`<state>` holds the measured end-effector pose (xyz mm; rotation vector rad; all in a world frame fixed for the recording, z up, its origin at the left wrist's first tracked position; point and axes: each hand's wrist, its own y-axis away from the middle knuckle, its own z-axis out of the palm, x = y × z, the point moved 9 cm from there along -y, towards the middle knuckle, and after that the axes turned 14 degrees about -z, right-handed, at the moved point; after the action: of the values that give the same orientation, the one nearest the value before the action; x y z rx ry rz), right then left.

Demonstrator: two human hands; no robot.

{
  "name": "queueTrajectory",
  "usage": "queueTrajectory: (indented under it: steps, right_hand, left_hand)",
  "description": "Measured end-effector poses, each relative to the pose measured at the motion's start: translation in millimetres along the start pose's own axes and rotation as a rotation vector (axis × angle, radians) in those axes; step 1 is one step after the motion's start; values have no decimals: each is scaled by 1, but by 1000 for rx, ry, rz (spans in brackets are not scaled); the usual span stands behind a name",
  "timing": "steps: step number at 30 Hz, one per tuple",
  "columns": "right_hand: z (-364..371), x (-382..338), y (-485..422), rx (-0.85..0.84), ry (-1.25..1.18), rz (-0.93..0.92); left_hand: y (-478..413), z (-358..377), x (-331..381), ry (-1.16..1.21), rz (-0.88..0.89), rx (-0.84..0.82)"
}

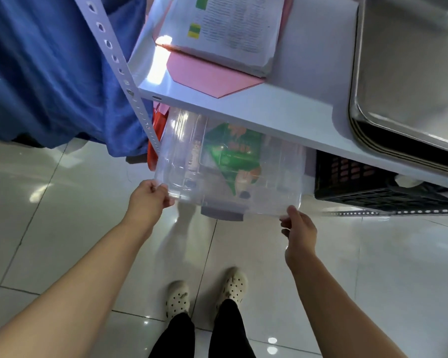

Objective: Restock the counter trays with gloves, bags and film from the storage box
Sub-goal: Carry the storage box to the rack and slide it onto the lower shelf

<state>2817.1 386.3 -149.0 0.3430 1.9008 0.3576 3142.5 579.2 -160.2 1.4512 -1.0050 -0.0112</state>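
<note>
A clear plastic storage box (186, 156) with a see-through lid and a grey latch sits on the lower level under the white shelf (282, 109), sticking out toward me. A green printed package (233, 151) shows through the lid. My left hand (149, 195) grips the lid's near left corner. My right hand (299, 228) holds the near right corner, thumb on top of the edge.
On the white shelf lie a pink folder (212, 78) with printed papers (233, 29) on it and stacked steel trays (409, 73) at the right. A black crate (360, 182) stands beside the box. A blue cloth (49, 68) hangs left of the perforated rack post (130, 86). Glossy tiled floor below.
</note>
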Motion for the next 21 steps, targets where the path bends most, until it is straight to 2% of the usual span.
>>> queueTrajectory:
  steps: [6, 9, 16, 21]
  right_hand:
    - [19, -28, -34, -15, -161, -31]
    - [34, -39, -49, -46, -195, -52]
    - [58, -47, -74, -53, -231, -83]
    - [61, -50, -77, -37, -237, -113]
  left_hand:
    - [-13, 21, 52, 42, 83, -5]
    - [-19, 34, 69, 78, 70, 0]
    - [-37, 47, 87, 108, 21, 104]
    - [-37, 55, 90, 89, 55, 92]
